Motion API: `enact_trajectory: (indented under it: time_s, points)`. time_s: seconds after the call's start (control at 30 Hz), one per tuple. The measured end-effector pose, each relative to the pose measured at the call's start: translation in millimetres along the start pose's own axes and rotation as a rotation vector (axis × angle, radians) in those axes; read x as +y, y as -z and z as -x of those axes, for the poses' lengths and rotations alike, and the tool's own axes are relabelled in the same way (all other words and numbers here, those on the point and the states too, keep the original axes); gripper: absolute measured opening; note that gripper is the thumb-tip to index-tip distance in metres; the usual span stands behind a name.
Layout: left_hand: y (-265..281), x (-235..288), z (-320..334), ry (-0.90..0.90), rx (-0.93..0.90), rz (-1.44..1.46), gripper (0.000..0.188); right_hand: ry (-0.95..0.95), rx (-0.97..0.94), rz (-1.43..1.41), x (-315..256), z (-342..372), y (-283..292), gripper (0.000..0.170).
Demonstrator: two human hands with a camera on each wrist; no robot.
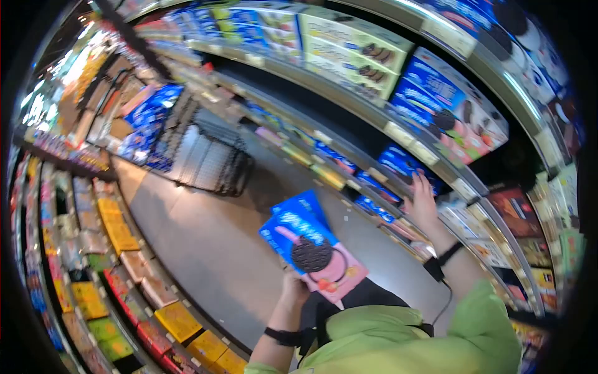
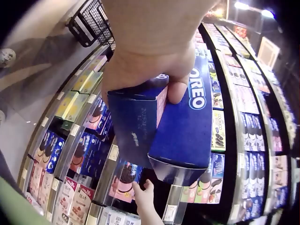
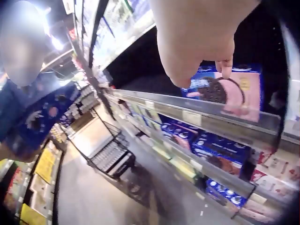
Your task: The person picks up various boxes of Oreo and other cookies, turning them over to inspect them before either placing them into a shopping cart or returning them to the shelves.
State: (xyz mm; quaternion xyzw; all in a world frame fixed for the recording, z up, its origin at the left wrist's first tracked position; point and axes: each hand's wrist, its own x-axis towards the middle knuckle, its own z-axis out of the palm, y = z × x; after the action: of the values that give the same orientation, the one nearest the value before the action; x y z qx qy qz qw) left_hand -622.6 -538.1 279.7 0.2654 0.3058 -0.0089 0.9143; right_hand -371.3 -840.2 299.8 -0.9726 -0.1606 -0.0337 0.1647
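Note:
Two blue Oreo cookie boxes are in my left hand, which grips them from below in the head view. The front cookie box shows a dark cookie with pink cream; the second box juts out behind it. In the left wrist view the thumb lies between the two boxes. My right hand reaches into a shelf, fingers extended, at another blue and pink cookie box. In the right wrist view its fingertips are right at that box's top edge, and the shelf's clear front lip covers the lower part.
A black shopping cart loaded with blue packages stands ahead in the aisle. Shelves with large cookie cartons rise at the right, above the reaching hand. Shelves of yellow and red packages run along the left. Grey floor lies between.

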Motion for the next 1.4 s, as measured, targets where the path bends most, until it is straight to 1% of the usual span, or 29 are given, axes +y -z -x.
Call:
enact_trajectory:
  time_s: [0.03, 0.07, 0.1, 0.17, 0.2, 0.23, 0.27, 0.3, 0.37, 0.4, 0.43, 0.47, 0.5, 0.63, 0.7, 0.73, 0.77, 0.8, 0.83, 1.07, 1.13, 1.17, 1.2, 1.23, 1.27, 1.3, 1.33, 1.37, 1.4]
  points:
    - [3, 2, 2, -0.040, -0.078, -0.015, 0.054, -0.131, -0.054, 0.052, 6, -7, 3, 0.078]
    - [3, 5, 6, -0.007, -0.078, -0.001, 0.053, -0.213, -0.043, 0.095, 17, -10, -3, 0.081]
    - [2, 9, 10, 0.021, -0.070, 0.011, 0.053, -0.281, -0.049, 0.060, 15, -16, 3, 0.081]
    - [5, 14, 14, 0.032, -0.086, -0.009, 0.055, -0.437, -0.219, 0.013, 10, -35, 16, 0.080]
    - [5, 15, 15, 0.016, -0.091, -0.033, 0.056, -0.445, -0.222, 0.021, 22, -39, 7, 0.080]
    - [3, 17, 16, 0.024, -0.089, -0.029, 0.056, -0.369, -0.178, 0.120, 38, -43, -11, 0.079]
    - [0, 19, 18, 0.016, -0.045, 0.005, 0.058, -0.290, -0.136, 0.217, 51, -47, -24, 0.078]
    - [-1, 20, 19, 0.009, 0.000, 0.037, 0.061, -0.294, -0.144, 0.219, 59, -52, -28, 0.078]
    - [1, 18, 19, -0.010, 0.037, 0.020, 0.059, -0.282, -0.131, 0.215, 73, -62, -33, 0.064]
    - [2, 19, 19, -0.011, 0.077, 0.015, 0.059, -0.228, 0.002, 0.314, 80, -66, -39, 0.053]
    - [2, 19, 18, -0.013, 0.116, 0.010, 0.059, -0.229, -0.003, 0.316, 99, -72, -52, 0.053]
    - [1, 21, 18, -0.009, 0.119, 0.011, 0.059, -0.389, 0.048, -0.069, 125, -77, -68, 0.056]
    - [1, 23, 18, 0.000, 0.092, 0.036, 0.059, -0.541, 0.098, -0.458, 129, -79, -71, 0.060]
    - [5, 26, 13, 0.036, 0.077, 0.070, 0.061, -0.497, 0.084, -0.319, 145, -66, -56, 0.059]
    - [2, 27, 10, 0.045, 0.092, 0.070, 0.061, -0.463, 0.076, -0.229, 136, -68, -56, 0.058]
    - [1, 28, 8, 0.050, 0.099, 0.069, 0.061, -0.445, 0.075, -0.184, 135, -53, -43, 0.058]
    - [-1, 28, 7, 0.053, 0.101, 0.069, 0.061, -0.428, 0.074, -0.139, 127, -67, -48, 0.057]
    - [-2, 29, 6, 0.067, 0.102, 0.057, 0.061, -0.411, 0.073, -0.095, 130, -47, -38, 0.057]
    - [-3, 30, 6, 0.081, 0.103, 0.044, 0.061, -0.396, 0.073, -0.051, 113, -69, -43, 0.057]
    - [-11, 29, -3, 0.102, 0.058, 0.035, 0.061, -0.281, 0.070, 0.242, 61, -60, -17, 0.055]
    - [-13, 26, -7, 0.111, 0.077, -0.012, 0.061, -0.231, 0.062, 0.309, 30, -64, -19, 0.054]
    - [-4, 19, -13, 0.082, -0.061, -0.089, 0.056, -0.141, -0.048, 0.033, -14, -54, 3, 0.060]
    - [-3, 14, -19, 0.073, -0.058, -0.053, 0.054, 0.039, -0.104, -0.146, -29, -37, -6, 0.058]
    - [-7, 11, -24, 0.066, -0.057, -0.018, 0.053, -0.027, -0.435, -0.472, -68, -24, 11, 0.056]
    - [-13, 11, -28, 0.118, 0.012, -0.043, 0.062, -0.088, -0.690, -0.723, -78, -9, -4, 0.062]
    - [-19, 11, -32, 0.172, 0.074, -0.068, 0.074, -0.184, -0.772, -0.887, -103, 4, 3, 0.062]
    - [-21, 7, -37, 0.169, 0.072, -0.051, 0.076, -0.283, -0.843, -1.046, -125, 13, 12, 0.062]
    - [-31, 6, -41, 0.176, 0.058, -0.053, 0.076, -0.290, -0.829, -1.042, -131, 19, 8, 0.062]
    - [-44, 6, -42, 0.101, 0.070, -0.090, 0.075, -0.135, -0.799, -0.997, -132, 24, 2, 0.063]
